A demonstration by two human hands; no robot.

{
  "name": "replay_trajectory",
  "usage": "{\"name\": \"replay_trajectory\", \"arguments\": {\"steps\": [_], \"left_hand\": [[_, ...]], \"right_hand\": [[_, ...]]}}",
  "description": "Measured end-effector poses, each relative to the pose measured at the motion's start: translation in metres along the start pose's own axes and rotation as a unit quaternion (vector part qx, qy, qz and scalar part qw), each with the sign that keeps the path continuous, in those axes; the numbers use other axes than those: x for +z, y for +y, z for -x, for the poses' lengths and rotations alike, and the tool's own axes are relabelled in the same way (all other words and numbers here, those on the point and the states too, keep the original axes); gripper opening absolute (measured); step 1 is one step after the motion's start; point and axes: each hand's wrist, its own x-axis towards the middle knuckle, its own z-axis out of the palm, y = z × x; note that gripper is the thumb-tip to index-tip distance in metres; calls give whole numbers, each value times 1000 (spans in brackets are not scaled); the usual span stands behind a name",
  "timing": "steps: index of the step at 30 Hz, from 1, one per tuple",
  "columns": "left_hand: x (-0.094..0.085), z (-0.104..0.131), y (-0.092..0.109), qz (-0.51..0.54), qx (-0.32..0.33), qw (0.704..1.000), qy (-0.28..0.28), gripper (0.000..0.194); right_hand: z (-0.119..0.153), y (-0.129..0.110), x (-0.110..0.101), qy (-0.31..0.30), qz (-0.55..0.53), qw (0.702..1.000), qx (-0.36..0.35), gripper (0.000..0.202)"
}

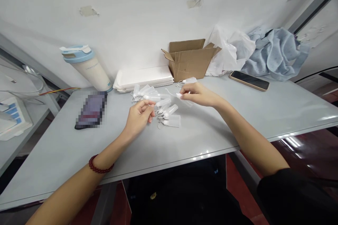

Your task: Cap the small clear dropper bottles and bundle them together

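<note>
Several small translucent plastic bottles with white caps and thin strings lie in a loose cluster on the grey table. At the left edge of this cluster is my left hand, its thumb and index finger pressed together; whatever may be between the fingertips is too small to name. My right hand pinches the white cap end of one bottle, partly covered by the fingers, with its string trailing to the left. Another bottle lies behind my right hand, in front of the cardboard box.
An open cardboard box and a stack of white sheets stand by the wall. Left are a tumbler and a blurred dark item. Right are a white plastic bag, a phone and blue cloth.
</note>
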Motion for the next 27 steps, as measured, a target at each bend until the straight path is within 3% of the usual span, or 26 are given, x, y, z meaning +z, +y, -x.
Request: {"name": "replay_trajectory", "arguments": {"steps": [5, 9, 27], "left_hand": [[1, 3, 3, -12, 11, 999, -37, 23], [3, 6, 6, -19, 20, 998, -54, 26], [4, 8, 5, -57, 45, 994, -76, 20]], "right_hand": [[4, -10, 6, -115, -80, 990, -12, 19], [3, -9, 11, -153, -81, 985, -20, 20], [0, -5, 19, -158, -96, 983, -20, 22]]}}
